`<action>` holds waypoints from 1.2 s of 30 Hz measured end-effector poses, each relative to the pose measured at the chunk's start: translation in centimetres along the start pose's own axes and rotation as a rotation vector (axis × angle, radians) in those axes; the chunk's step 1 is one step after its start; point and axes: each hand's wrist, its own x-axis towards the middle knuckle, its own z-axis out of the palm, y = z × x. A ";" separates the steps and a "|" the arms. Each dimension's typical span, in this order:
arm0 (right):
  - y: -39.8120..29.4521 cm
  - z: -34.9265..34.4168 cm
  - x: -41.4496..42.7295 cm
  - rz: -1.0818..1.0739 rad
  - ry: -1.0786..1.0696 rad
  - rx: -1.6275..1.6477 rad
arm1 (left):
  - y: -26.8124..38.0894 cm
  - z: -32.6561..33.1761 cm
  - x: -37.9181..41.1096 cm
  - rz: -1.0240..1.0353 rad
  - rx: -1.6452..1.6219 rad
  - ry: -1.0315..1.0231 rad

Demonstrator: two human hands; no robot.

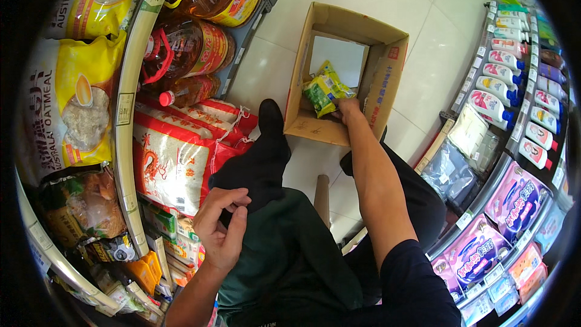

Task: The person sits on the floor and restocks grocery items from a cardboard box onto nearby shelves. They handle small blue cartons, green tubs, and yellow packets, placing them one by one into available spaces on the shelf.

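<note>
My right hand (348,109) reaches into an open cardboard box (391,75) on the floor and grips the lower right edge of a yellow-green plastic packet (326,90). A pale flat panel (338,56) shows inside the box behind the packet. Over my left thigh, my left hand (222,227) is raised with its fingers loosely curled and thumb apart, and nothing shows in it. Beside that hand stand red and white woven sacks (174,154) on the low shelf at the left.
Large oil bottles (199,50) and oatmeal bags (86,113) fill the left shelves. White bottles (492,102) and pink-purple packs (474,254) line the right shelves. Clear plastic-wrapped packages (447,170) lie low at the right. My black shoe (271,120) is beside the box.
</note>
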 end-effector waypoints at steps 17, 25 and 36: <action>2.7 -2.3 -17.3 -0.575 -0.434 -1.032 | 0.0 0.7 -1.2 0.062 -0.046 0.032; 12.1 -3.6 -19.7 -0.745 -0.359 -1.151 | -1.6 1.4 -2.8 0.168 -0.007 0.065; 8.3 -4.9 -31.0 -1.052 -0.186 -0.607 | -2.6 -4.4 -9.3 0.083 -0.562 0.078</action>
